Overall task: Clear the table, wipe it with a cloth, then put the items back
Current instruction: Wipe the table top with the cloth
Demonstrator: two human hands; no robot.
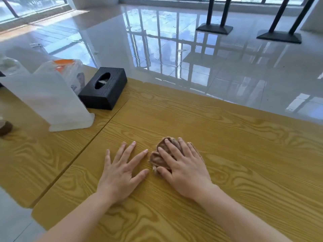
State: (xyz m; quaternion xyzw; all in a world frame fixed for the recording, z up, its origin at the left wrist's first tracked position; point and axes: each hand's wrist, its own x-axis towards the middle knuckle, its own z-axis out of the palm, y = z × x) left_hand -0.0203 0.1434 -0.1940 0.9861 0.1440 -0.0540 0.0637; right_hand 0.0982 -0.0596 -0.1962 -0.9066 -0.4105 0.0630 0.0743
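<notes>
Under the right hand (185, 173): brown cloth (158, 158), bunched into a small wad on the wood-grain table (236, 154). Palm is down, with the fingers straight and slightly spread over the wad, pressing it to the surface. The thumb lies along the cloth's near edge. Cloth shows past the fingertips on the far side and out to the left of the index finger.

Just left of that hand: left hand (122, 172), flat on bare tabletop, palm down, fingers straight and fanned wide, holding nothing. Its index fingertip and thumb tip come close to the cloth's left edge; cannot tell whether they touch. Both forearms are bare.

Left of the left hand: a seam where a second table (35, 154) of the same wood butts against the first.
- Past the seam, far and left of the left hand: black tissue box (104, 88), oval slot up, a scrap of tissue showing.
- Just left of the box: tall translucent white container (52, 98), upright.
- Behind it: clear bag (75, 70) with something orange-topped inside, contents unclear.
- Further left, at the frame edge: clear bottle (10, 65) and a small dark brown item (5, 128), cut off and not identifiable.

Beyond both hands, past the table's far edge: glossy tiled floor (174, 49) reflecting window frames. Two black stands (279, 36) with flat bases stand far off to the right.
</notes>
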